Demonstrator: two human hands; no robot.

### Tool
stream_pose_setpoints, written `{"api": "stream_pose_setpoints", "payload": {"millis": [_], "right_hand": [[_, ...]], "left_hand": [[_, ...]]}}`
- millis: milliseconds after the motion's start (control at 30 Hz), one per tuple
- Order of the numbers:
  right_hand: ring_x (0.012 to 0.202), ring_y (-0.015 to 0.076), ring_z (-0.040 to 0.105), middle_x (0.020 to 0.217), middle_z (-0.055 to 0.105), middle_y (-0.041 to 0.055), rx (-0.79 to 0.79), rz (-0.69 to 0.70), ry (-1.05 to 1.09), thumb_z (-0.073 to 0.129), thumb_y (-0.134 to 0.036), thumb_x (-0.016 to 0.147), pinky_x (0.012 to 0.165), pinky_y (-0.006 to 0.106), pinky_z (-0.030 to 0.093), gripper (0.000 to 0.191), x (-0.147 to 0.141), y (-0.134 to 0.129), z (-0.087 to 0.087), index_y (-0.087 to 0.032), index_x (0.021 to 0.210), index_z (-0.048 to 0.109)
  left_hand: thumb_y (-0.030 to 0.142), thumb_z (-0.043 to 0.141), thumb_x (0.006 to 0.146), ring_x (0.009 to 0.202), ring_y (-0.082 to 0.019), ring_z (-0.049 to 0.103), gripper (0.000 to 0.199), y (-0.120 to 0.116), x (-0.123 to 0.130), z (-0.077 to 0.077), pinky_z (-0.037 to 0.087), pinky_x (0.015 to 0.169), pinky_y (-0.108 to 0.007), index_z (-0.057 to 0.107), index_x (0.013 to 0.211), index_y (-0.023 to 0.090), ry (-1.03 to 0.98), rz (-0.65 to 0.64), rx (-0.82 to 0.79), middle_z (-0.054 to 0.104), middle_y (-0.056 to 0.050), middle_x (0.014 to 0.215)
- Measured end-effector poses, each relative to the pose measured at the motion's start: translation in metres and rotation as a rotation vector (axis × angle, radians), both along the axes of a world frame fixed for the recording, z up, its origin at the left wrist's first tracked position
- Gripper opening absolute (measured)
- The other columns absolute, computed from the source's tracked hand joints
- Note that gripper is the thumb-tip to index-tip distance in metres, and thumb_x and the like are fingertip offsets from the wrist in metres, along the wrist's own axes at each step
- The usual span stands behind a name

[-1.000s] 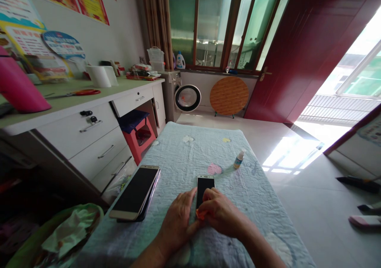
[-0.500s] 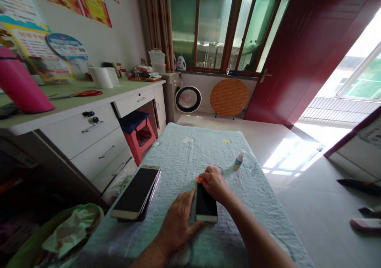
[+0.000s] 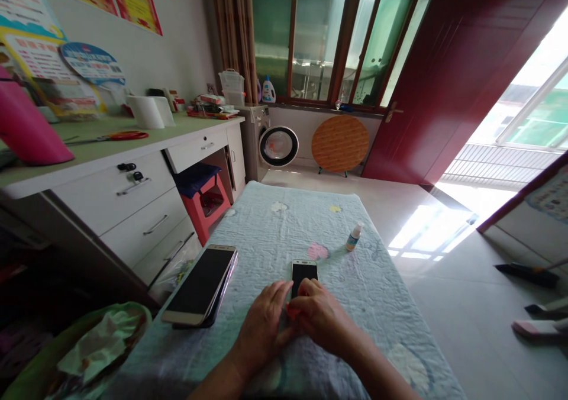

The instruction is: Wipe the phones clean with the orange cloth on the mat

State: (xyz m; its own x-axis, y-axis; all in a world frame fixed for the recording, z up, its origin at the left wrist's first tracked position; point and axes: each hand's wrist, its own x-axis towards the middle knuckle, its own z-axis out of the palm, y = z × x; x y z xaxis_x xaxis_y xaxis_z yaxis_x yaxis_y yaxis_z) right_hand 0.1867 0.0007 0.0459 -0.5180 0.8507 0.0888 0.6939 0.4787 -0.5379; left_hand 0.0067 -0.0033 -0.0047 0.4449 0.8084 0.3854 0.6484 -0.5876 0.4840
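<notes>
A white-framed smartphone [image 3: 305, 265] with a dark screen lies face up on the cloth-covered table [image 3: 284, 222]; its lower part is hidden behind my hands. My left hand [image 3: 261, 317] braces the phone, fingers along its left edge and thumb by the bottom end. Above the screen, my right hand [image 3: 317, 314] is closed in a pinch on a small orange cloth [image 3: 291, 310], most of it covered by the fingers. To the left, a larger gold-edged smartphone [image 3: 202, 284] rests on another dark device. A small spray bottle [image 3: 354, 238] stands upright beyond my right hand.
A desk with drawers [image 3: 146, 210] runs along the left, with a red stool [image 3: 206, 207] under it. At lower left is a green bin [image 3: 142, 317] holding crumpled tissue. A washing machine [image 3: 255, 139] with its door open stands beyond the table.
My right hand has drawn the orange cloth down the screen from the phone's top end toward its bottom, uncovering the top end. My left hand stays beside the phone.
</notes>
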Motion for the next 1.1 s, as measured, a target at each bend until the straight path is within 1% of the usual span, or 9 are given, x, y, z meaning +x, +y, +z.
{"api": "stream_pose_setpoints", "payload": {"millis": [167,300,400,500,600,700,800,967,1100], "right_hand": [[0.083,0.0135,0.049,0.085,0.055,0.0002,-0.053,-0.050,-0.008,0.057,-0.011,0.084,0.072,0.024,0.035,0.019,0.019,-0.018,0.006,-0.024,0.079,0.069],[0.084,0.0132,0.050,0.085,0.056,-0.0003,-0.067,-0.105,-0.020,0.055,-0.006,0.081,0.074,0.025,0.034,0.024,0.040,-0.024,0.005,-0.025,0.080,0.069],[0.083,0.0129,0.050,0.085,0.056,-0.0004,-0.069,-0.116,-0.025,0.055,-0.006,0.081,0.074,0.024,0.035,0.023,0.047,-0.023,0.004,-0.025,0.080,0.069],[0.084,0.0135,0.051,0.085,0.056,0.0002,-0.042,-0.131,-0.037,0.055,-0.007,0.082,0.074,0.024,0.036,0.023,0.046,-0.011,0.001,-0.025,0.081,0.070],[0.085,0.0144,0.052,0.087,0.057,0.0017,0.010,-0.179,-0.046,0.055,-0.008,0.083,0.077,0.024,0.037,0.024,0.043,0.014,-0.003,-0.024,0.086,0.072],[0.086,0.0155,0.053,0.087,0.057,0.0031,0.050,-0.237,-0.090,0.055,-0.013,0.086,0.080,0.025,0.038,0.022,0.041,0.042,-0.007,-0.023,0.088,0.074],[0.087,0.0158,0.053,0.090,0.058,0.0041,0.084,-0.294,-0.138,0.052,-0.016,0.089,0.082,0.025,0.038,0.023,0.038,0.062,-0.009,-0.021,0.090,0.074],[0.091,0.0180,0.052,0.092,0.059,0.0063,0.134,-0.379,-0.215,0.051,-0.015,0.090,0.081,0.026,0.038,0.023,0.024,0.069,-0.010,-0.020,0.086,0.073],[0.094,0.0201,0.050,0.093,0.059,0.0078,0.147,-0.335,-0.194,0.052,-0.014,0.088,0.081,0.027,0.038,0.022,0.005,0.067,-0.011,-0.020,0.085,0.073]], "left_hand": [[0.051,0.064,0.085,0.117,-0.029,0.056,0.047,-0.001,0.001,0.012,0.046,0.100,-0.049,0.061,0.120,0.020,0.053,-0.042,-0.084,0.059,-0.011,0.133],[0.042,0.074,0.079,0.116,-0.029,0.056,0.050,-0.003,0.001,0.015,0.045,0.100,-0.049,0.061,0.122,0.021,0.052,-0.027,-0.134,0.059,-0.009,0.133],[0.037,0.076,0.077,0.118,-0.029,0.055,0.051,-0.003,0.000,0.015,0.043,0.102,-0.049,0.061,0.123,0.021,0.053,-0.018,-0.148,0.058,-0.009,0.135],[0.045,0.072,0.080,0.117,-0.030,0.055,0.051,-0.003,0.000,0.016,0.044,0.101,-0.049,0.061,0.124,0.021,0.053,-0.030,-0.158,0.058,-0.009,0.135],[0.052,0.067,0.082,0.118,-0.030,0.055,0.054,-0.002,0.000,0.017,0.043,0.101,-0.049,0.061,0.125,0.020,0.057,-0.052,-0.150,0.058,-0.010,0.135],[0.054,0.065,0.083,0.116,-0.030,0.055,0.054,-0.002,-0.001,0.019,0.045,0.100,-0.047,0.061,0.125,0.019,0.057,-0.054,-0.139,0.058,-0.011,0.135],[0.053,0.065,0.083,0.114,-0.029,0.056,0.053,-0.003,-0.001,0.018,0.046,0.098,-0.047,0.061,0.125,0.020,0.044,-0.046,-0.118,0.059,-0.010,0.133],[0.053,0.065,0.084,0.117,-0.030,0.056,0.053,-0.003,-0.001,0.013,0.044,0.100,-0.049,0.060,0.125,0.021,0.048,-0.042,-0.079,0.059,-0.010,0.132],[0.051,0.065,0.085,0.114,-0.030,0.057,0.050,-0.004,0.001,0.014,0.045,0.100,-0.050,0.061,0.125,0.021,0.057,-0.034,-0.072,0.061,-0.010,0.129]]}}
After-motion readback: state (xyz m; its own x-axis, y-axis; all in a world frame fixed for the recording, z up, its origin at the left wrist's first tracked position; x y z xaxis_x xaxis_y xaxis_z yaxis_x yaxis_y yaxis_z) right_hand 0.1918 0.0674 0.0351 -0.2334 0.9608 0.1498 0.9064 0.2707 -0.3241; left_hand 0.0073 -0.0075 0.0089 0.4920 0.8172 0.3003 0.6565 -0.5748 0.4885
